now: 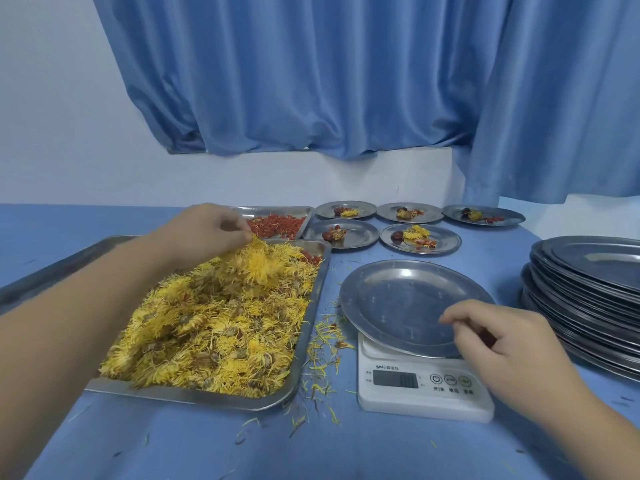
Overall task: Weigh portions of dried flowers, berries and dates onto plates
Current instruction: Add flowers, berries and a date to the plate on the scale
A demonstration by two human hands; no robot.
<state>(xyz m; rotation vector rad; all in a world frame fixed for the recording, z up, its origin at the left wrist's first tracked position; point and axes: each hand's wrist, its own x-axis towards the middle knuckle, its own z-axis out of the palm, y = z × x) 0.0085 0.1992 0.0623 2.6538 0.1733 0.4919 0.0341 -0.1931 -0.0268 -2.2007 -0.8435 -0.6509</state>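
Over the far end of the big steel tray (306, 337), my left hand (204, 226) pinches a clump of dried yellow flowers (258, 263) between thumb and fingertips. The clump hangs down to the heap that fills the tray. To the right, an empty plate (398, 299) sits tilted on the white scale (426, 388). My right hand (502, 344) lies over the plate's near edge with its fingers curled; I cannot tell whether they grip the rim. Loose petals (325, 341) litter the blue tabletop (346, 452) between tray and scale.

Behind the flowers stands a smaller tray of red berries (277, 225). Beside it are five filled plates (420, 239), each with flowers, berries and a dark date. A stack of bare plates (588, 282) rises at far right, under a blue curtain (346, 81).
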